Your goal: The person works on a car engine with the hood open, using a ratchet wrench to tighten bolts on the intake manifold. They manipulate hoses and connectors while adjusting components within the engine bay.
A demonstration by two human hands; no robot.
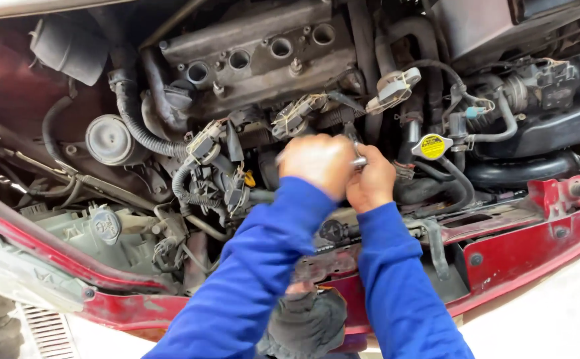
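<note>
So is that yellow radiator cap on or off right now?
On. The yellow radiator cap sits flat on its filler neck, just right of the right hand; neither hand touches it.

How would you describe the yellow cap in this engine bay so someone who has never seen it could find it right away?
Start at the grey valve cover with its row of round holes at the top of the engine bay, then drop down and right, past the two hands gripping a metal tool. Just right of them sits the yellow cap. It is the only bright yellow round cap among black hoses.
</note>
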